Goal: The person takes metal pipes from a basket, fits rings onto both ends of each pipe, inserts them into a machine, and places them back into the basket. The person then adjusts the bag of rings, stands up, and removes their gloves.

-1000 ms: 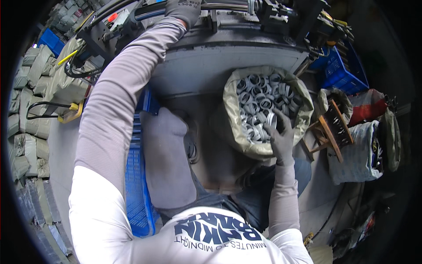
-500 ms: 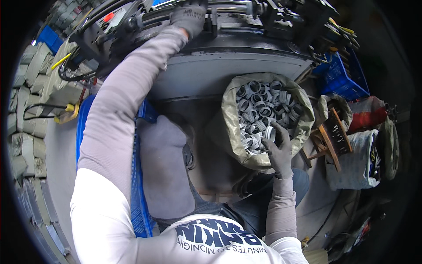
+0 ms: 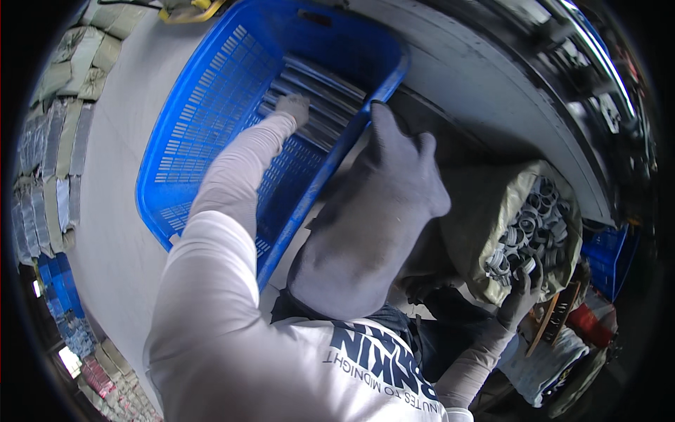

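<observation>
Down inside a long blue plastic basket, my gloved left hand is closed over one of several shiny metal tubes lying side by side. Its fingertips are mostly hidden. At the lower right, my gloved right hand pinches a pale grey ribbed ring between thumb and fingers. That hand is at the near edge of an olive woven sack, which holds many similar grey rings.
A grey cloth covers my left leg beside the basket. The machine with bright rods runs along the upper right. Wrapped bundles are stacked at the far left. A wooden stool and a blue crate stand beyond the sack.
My view has swung left. My left hand has come off the machine and down into the blue basket. My right hand stays by the sack, now with a ring in its fingers.
</observation>
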Demonstrator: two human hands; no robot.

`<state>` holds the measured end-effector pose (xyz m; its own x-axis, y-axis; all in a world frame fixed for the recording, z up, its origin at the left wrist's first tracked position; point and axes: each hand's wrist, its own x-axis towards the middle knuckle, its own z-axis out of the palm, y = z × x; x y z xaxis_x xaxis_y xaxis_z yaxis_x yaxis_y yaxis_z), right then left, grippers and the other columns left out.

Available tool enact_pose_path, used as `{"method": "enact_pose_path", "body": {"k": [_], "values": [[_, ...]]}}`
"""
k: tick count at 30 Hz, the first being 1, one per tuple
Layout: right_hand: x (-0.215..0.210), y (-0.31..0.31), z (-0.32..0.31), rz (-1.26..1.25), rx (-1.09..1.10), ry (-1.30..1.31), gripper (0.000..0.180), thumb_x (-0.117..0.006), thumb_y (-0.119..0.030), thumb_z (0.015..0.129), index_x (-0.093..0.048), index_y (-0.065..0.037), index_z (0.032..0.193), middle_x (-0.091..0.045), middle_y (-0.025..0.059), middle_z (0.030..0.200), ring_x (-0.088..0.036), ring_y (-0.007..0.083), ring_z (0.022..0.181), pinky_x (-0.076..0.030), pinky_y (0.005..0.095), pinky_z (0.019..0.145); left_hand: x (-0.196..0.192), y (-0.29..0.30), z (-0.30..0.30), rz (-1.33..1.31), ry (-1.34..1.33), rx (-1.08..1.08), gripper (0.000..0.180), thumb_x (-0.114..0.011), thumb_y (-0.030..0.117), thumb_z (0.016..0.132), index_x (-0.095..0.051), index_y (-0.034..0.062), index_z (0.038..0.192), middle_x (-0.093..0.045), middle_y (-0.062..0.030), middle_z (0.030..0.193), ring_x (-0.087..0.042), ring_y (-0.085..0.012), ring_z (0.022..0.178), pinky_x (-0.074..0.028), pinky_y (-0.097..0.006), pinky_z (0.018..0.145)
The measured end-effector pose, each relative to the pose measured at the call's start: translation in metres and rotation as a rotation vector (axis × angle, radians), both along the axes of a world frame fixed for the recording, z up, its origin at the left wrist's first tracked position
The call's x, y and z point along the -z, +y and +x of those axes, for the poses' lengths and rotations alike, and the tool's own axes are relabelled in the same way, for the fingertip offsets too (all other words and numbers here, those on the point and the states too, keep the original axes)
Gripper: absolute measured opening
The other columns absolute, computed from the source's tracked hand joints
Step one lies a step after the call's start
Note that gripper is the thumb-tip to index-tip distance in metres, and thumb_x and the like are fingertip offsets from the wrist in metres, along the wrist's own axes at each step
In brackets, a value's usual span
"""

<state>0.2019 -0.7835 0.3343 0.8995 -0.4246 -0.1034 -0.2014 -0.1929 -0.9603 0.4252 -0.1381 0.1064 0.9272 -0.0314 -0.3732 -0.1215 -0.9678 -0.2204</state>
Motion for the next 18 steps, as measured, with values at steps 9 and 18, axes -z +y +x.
{"method": "enact_pose_path", "body": {"k": [9,18], "values": [[-0.008,0.023,0.013,-0.139,-0.079,0.162,0.053,-0.064,-0.02,0.097,-0.056,0.001,0.145,-0.064,0.0139,0.135,-0.063,0.0233,0.122,-0.053,0.0363,0.1,0.124,-0.027,-0.097,-0.099,0.002,0.006,0.043,-0.065,0.023,0.09,-0.066,0.0148,0.131,-0.064,-0.013,0.132,-0.055,-0.0323,0.129,-0.039,-0.056,0.111],[-0.03,0.053,0.024,0.215,-0.115,0.018,0.054,-0.058,-0.023,0.099,-0.054,0.006,0.145,-0.06,0.0159,0.142,-0.059,0.0243,0.128,-0.051,0.0383,0.105,0.126,-0.004,-0.164,-0.794,0.237,-0.894,0.042,-0.052,0.034,0.104,-0.061,0.0057,0.134,-0.07,-0.0211,0.126,-0.067,-0.0402,0.116,-0.048,-0.05,0.102]]}}
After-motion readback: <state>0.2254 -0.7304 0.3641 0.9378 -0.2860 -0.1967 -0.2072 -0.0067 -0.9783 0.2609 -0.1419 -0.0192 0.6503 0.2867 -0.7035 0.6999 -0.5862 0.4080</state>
